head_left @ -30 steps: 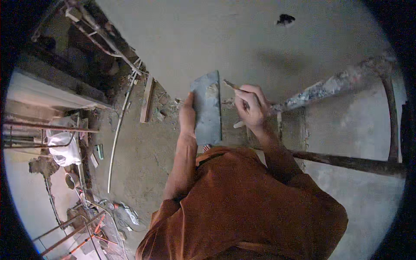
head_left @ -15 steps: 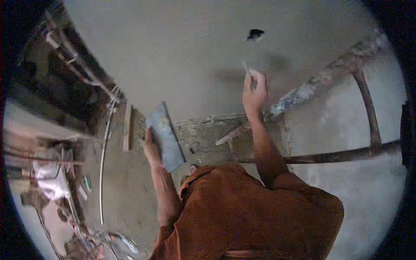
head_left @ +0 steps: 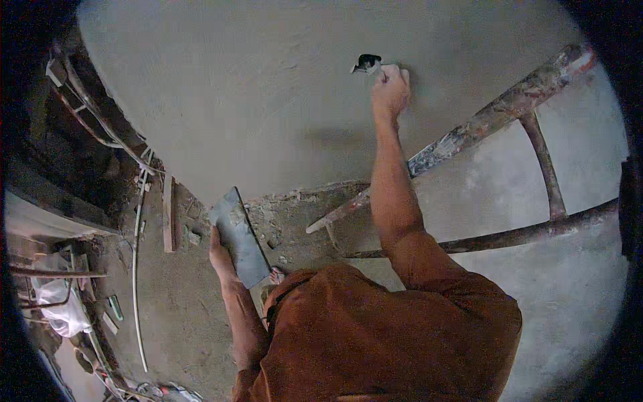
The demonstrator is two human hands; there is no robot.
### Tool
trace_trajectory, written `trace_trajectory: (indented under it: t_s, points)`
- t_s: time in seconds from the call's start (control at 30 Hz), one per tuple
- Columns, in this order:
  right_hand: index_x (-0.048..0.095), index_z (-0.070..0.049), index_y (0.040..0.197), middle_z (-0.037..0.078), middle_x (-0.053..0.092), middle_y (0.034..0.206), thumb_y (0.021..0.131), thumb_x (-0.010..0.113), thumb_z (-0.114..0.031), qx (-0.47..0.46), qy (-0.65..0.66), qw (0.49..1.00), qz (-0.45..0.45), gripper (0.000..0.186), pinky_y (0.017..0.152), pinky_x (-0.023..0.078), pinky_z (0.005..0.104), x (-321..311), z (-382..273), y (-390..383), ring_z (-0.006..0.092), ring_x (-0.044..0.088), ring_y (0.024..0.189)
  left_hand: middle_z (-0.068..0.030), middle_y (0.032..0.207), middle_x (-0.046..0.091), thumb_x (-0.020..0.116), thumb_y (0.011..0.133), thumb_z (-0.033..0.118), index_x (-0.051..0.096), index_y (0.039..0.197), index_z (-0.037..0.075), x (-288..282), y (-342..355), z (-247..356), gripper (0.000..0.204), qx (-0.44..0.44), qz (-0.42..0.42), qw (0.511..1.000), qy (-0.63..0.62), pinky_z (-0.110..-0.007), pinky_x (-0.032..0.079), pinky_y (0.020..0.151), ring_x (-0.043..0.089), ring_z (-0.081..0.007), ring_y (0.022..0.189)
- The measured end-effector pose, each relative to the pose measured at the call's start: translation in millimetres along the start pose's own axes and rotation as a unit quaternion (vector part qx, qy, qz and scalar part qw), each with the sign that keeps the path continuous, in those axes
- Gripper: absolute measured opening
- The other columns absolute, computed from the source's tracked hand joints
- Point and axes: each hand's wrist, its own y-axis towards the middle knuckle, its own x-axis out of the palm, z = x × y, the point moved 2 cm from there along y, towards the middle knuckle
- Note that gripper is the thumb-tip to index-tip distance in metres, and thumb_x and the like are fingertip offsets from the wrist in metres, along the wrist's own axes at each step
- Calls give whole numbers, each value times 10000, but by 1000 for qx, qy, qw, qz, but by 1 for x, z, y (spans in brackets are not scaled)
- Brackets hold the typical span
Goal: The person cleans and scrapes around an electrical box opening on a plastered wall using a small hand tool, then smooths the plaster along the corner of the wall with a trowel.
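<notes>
My left hand [head_left: 222, 256] grips a grey flat rectangular plate [head_left: 242, 251], tilted at hip level, with a small pale lump [head_left: 238, 216] near its far end. My right arm is stretched out to the grey plastered wall [head_left: 234, 100], and my right hand [head_left: 392, 87] is closed on a small thin tool, mostly hidden by the fingers, right at the lower right edge of a dark jagged hole [head_left: 366, 61]. Pale material shows at the hole's edge beside my fingertips.
A rusty, splattered metal ladder-like frame [head_left: 549, 167] runs along the right. At left lie a white pipe [head_left: 139, 295] and a wooden plank [head_left: 169, 214] on the rubble-strewn floor. A metal frame [head_left: 100, 124], a white bag [head_left: 60, 305] and clutter crowd the left side.
My right hand has moved from beside the plate up to the hole with the thin tool. My left hand has lowered leftward with the plate, which is more tilted; the view has shifted.
</notes>
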Motion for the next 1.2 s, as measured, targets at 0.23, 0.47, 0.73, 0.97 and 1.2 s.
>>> trace_trajectory:
  t_s: [0.23,0.47,0.73,0.97,1.2]
  points:
    - [612,-106,860,140,566,868,742,637,-116,4,-7,1000,-23,121,696,459,435,16,-6,-6,338,561,832,-80,1175,573,439,962,246,515,1235,-35,-34,20,-10,399,41,53,996,67,-278,425,893,562,-169,998]
    - [653,-59,879,122,641,867,759,644,-116,-52,-37,998,-22,133,718,475,400,9,33,8,300,594,811,-94,1194,564,437,958,283,491,1246,-61,5,-3,-11,451,0,43,998,-44,-269,400,918,539,-163,1035]
    - [654,-93,886,116,635,857,751,639,-111,-15,-10,998,-67,137,748,459,388,7,15,3,298,585,867,-98,1200,555,458,947,316,489,1254,-45,15,-20,9,475,-55,82,995,-33,-274,401,921,545,-171,1034]
    - [621,-38,862,169,608,854,721,630,-68,-20,-19,1000,-3,145,747,447,438,23,6,-2,353,568,851,-67,1185,573,513,922,357,562,1193,-34,-19,10,-7,478,31,65,997,9,-259,361,943,524,-157,1059]
    - [630,-50,859,160,614,821,741,656,-150,2,2,999,-51,157,684,453,444,5,-3,5,359,576,780,-72,1272,513,448,956,311,473,1278,-29,-6,10,-8,469,-46,54,997,-30,-298,353,983,486,-182,1148]
